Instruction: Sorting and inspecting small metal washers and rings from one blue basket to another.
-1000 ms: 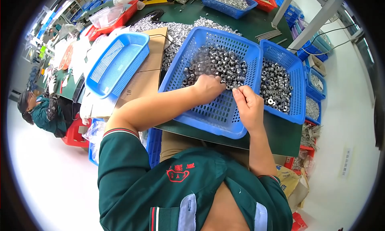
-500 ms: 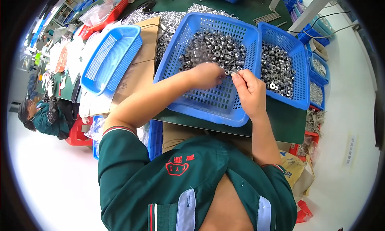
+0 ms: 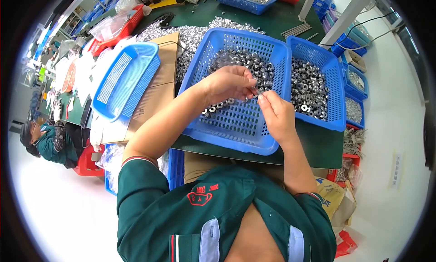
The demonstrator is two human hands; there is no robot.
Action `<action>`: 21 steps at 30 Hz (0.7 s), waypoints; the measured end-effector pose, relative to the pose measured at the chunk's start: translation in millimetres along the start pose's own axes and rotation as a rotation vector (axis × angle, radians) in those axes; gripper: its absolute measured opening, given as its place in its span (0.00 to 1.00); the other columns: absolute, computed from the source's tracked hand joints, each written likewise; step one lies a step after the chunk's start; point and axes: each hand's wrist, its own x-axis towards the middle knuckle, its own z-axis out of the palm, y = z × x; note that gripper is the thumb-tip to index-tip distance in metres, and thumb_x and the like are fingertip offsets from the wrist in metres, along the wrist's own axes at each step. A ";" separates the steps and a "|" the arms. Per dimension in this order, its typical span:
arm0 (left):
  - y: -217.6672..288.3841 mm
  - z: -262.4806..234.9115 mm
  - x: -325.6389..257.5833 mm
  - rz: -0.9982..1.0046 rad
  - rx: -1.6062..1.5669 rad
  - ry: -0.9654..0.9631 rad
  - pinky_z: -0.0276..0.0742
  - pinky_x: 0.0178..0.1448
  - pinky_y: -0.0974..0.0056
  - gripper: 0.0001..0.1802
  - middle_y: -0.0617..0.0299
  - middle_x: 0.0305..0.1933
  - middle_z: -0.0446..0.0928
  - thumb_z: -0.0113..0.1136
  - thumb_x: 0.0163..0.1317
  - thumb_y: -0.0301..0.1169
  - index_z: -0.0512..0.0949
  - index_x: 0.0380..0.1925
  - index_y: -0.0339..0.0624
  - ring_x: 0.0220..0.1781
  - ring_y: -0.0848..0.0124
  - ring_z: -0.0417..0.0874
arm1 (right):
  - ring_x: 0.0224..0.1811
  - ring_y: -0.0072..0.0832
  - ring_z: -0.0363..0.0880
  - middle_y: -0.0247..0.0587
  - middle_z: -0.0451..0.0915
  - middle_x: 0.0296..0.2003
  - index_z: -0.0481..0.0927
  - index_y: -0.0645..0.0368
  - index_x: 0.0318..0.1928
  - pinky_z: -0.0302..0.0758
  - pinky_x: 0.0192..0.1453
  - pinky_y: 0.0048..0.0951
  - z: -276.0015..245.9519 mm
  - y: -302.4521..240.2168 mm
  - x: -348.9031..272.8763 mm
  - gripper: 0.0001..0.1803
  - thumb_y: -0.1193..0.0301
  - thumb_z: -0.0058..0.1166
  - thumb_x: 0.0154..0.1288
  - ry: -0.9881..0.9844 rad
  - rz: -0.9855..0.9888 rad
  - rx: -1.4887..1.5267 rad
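Sorting over the blue slotted plastic basket [image 3: 236, 125]: left hand [image 3: 227, 84] and right hand [image 3: 276, 114] grips pinching small silvery metal parts [image 3: 254, 92]; next, probably careful separation.

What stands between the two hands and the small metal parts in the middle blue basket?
Nothing visible. The left hand and right hand meet directly above the metal parts in the middle blue basket.

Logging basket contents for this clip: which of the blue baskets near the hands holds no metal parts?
The shallow light-blue basket lying on the cardboard to the person's left. The two darker baskets, one under the hands and one to its right, both contain metal parts.
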 end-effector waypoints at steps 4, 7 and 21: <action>-4.0 4.1 -1.1 0.159 0.076 -0.087 0.76 0.43 0.68 0.06 0.62 0.32 0.78 0.59 0.62 0.28 0.72 0.36 0.40 0.36 0.72 0.80 | 0.22 0.44 0.76 0.46 0.76 0.21 0.75 0.59 0.31 0.69 0.26 0.38 0.3 -0.2 1.1 0.10 0.66 0.51 0.67 -0.011 -0.034 -0.064; 0.8 5.4 -5.4 0.163 0.190 -0.074 0.76 0.41 0.70 0.07 0.62 0.33 0.79 0.60 0.62 0.28 0.77 0.38 0.35 0.35 0.76 0.80 | 0.21 0.45 0.76 0.46 0.76 0.20 0.73 0.58 0.29 0.68 0.24 0.41 -1.7 -1.6 2.4 0.11 0.66 0.52 0.66 -0.028 -0.061 -0.150; -2.4 0.4 1.0 -0.011 0.324 -0.002 0.74 0.31 0.72 0.12 0.63 0.27 0.80 0.63 0.62 0.36 0.79 0.32 0.37 0.26 0.76 0.79 | 0.20 0.43 0.76 0.44 0.74 0.17 0.70 0.58 0.25 0.69 0.23 0.41 0.5 -5.9 2.4 0.11 0.69 0.53 0.63 -0.054 -0.195 -0.421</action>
